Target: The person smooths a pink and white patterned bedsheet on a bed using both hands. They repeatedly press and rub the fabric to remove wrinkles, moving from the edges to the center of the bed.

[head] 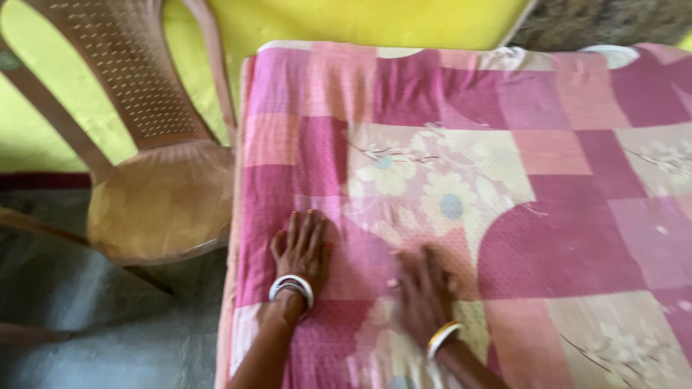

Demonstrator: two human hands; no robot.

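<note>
One sheet, pink patchwork with cream flowers, covers one bed and fills most of the view. One brown plastic chair stands just beside the bed's left edge, its seat bare. Two hands rest on the sheet near its front edge. The left hand lies flat, palm down, fingers spread. The right hand is blurred, fingers seemingly extended on the cloth. One white bangle rings the left wrist; one yellow-and-white bangle rings the right.

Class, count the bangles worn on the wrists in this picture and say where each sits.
2: a white bangle on the left wrist and a yellow-and-white bangle on the right wrist. Blur may hide more.
</note>
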